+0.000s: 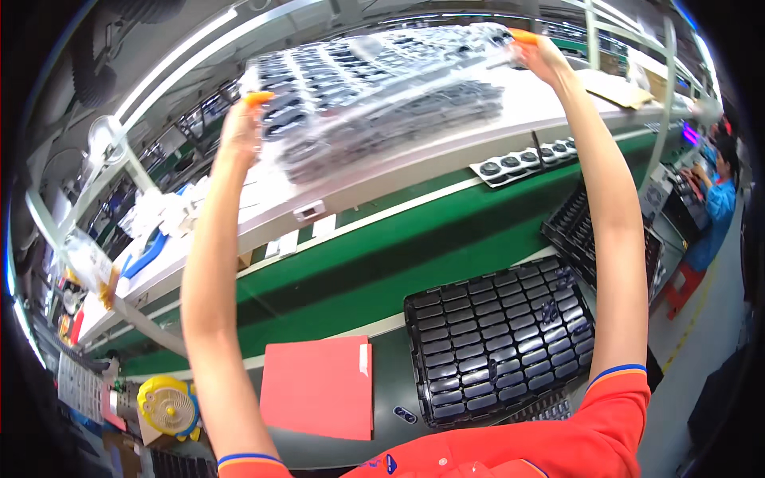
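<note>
Both my arms reach up and forward to a clear plastic tray with rows of dark parts in it. My left hand is closed on its near left corner, and my right hand grips the right end. Orange covers show on fingers of both hands. Directly beneath lies a blurred stack of similar trays on the white raised shelf. Whether the held tray touches that stack I cannot tell. Some fingertips are hidden behind the tray's edge.
A green conveyor belt runs below the shelf, with a white strip of round black parts beyond it. Nearer are a black compartment tray, a red folder, a small dark part and a yellow fan. A co-worker sits at right.
</note>
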`<action>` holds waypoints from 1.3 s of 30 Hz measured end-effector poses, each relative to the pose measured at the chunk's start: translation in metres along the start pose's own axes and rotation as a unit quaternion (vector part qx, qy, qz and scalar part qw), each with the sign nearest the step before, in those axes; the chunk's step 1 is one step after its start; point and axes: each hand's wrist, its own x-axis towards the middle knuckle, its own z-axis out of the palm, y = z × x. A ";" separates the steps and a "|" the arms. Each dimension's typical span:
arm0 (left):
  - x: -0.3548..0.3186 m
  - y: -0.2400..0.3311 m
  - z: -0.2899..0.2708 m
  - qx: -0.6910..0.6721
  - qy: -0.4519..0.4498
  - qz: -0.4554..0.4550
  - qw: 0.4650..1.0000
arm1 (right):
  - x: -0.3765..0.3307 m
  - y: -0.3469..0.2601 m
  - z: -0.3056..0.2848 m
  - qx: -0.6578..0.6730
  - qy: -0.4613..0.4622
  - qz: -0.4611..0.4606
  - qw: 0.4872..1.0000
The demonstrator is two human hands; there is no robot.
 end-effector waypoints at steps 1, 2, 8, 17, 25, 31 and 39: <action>0.011 -0.014 0.009 -0.035 0.002 -0.030 0.999 | 0.008 0.006 -0.027 0.001 -0.009 -0.003 1.000; 0.017 -0.026 0.019 -0.067 0.008 -0.061 0.996 | 0.012 0.011 -0.033 0.006 0.010 0.012 1.000; -0.009 -0.031 0.035 -0.017 0.070 -0.080 0.994 | 0.007 0.031 -0.017 -0.047 0.021 0.134 0.990; -0.015 -0.032 0.035 0.049 0.102 -0.140 0.984 | 0.003 0.036 -0.014 -0.095 0.085 0.182 0.975; -0.003 -0.042 0.040 0.003 0.142 -0.153 0.978 | -0.022 0.056 -0.031 -0.218 0.121 0.150 0.957; 0.000 -0.072 -0.005 -0.101 0.144 -0.155 0.972 | -0.031 0.046 0.014 -0.319 0.126 0.188 0.920; -0.102 0.024 0.061 0.110 0.123 -0.109 0.980 | -0.056 0.057 0.000 -0.422 0.171 -0.037 0.890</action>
